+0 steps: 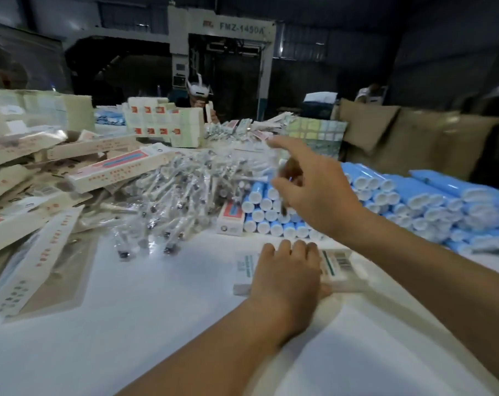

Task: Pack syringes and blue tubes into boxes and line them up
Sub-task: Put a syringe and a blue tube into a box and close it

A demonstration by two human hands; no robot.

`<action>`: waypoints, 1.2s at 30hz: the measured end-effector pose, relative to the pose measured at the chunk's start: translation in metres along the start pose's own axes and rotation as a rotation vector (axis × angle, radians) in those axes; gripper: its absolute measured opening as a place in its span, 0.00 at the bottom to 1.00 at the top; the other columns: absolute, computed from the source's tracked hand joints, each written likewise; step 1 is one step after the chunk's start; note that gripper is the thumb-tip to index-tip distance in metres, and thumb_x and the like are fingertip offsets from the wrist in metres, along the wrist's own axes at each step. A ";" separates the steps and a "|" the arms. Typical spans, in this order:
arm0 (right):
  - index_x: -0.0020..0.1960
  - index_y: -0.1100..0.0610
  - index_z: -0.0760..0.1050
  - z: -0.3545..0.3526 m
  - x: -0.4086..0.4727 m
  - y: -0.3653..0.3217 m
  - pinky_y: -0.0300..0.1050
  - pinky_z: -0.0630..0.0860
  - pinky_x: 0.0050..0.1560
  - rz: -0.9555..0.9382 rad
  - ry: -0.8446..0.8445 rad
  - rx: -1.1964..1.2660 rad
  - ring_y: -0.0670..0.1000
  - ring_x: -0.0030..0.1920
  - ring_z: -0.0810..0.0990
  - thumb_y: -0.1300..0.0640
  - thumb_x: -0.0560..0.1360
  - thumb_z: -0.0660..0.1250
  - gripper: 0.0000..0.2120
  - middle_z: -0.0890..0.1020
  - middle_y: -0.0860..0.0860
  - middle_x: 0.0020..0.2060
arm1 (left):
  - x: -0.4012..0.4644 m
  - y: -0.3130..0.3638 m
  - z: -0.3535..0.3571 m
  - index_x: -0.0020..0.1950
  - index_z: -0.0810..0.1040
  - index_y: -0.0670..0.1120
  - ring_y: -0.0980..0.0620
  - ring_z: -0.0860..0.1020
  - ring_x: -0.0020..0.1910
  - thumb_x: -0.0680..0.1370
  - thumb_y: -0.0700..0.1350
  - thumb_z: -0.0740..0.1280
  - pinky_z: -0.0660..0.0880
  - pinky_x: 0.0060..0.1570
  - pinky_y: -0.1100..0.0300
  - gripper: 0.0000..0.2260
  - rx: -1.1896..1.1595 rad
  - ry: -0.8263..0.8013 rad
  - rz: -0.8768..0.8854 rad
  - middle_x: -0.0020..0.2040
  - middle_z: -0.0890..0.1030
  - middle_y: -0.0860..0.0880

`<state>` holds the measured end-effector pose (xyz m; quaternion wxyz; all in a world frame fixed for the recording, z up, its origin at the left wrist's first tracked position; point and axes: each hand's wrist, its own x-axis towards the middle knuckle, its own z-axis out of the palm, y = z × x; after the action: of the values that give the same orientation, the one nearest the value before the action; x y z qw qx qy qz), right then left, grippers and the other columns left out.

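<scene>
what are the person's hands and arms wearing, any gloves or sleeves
Nothing shows on either. The left hand and right hand are bare, without gloves, rings or a watch. Both forearms are uncovered as far as the frame shows, with no sleeve edge in view.

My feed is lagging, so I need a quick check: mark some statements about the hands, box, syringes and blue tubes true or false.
1. The left hand rests flat on a box on the table. True.
2. The right hand lies on the table. False: it is raised over the blue tubes, fingers spread.
3. The syringes lie in a loose heap left of the blue tubes. True.
4. The blue tubes stand upright. False: they lie stacked on their sides, white caps facing the camera.
5. The right hand grips a box. False: it holds no box.
</scene>
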<state>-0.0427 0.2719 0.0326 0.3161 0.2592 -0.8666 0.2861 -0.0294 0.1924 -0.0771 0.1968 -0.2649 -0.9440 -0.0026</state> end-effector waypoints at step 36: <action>0.38 0.58 0.79 -0.023 -0.132 0.065 0.41 0.71 0.34 0.839 0.420 0.372 0.45 0.32 0.75 0.57 0.77 0.63 0.12 0.80 0.50 0.32 | 0.010 0.010 0.002 0.74 0.55 0.49 0.49 0.67 0.62 0.78 0.66 0.50 0.63 0.58 0.54 0.31 0.022 0.149 -0.134 0.65 0.68 0.51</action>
<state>0.0139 0.3680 -0.0663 0.2898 -0.1226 -0.7482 0.5841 -0.0328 0.2067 -0.0757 0.2686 -0.1982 -0.9423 -0.0251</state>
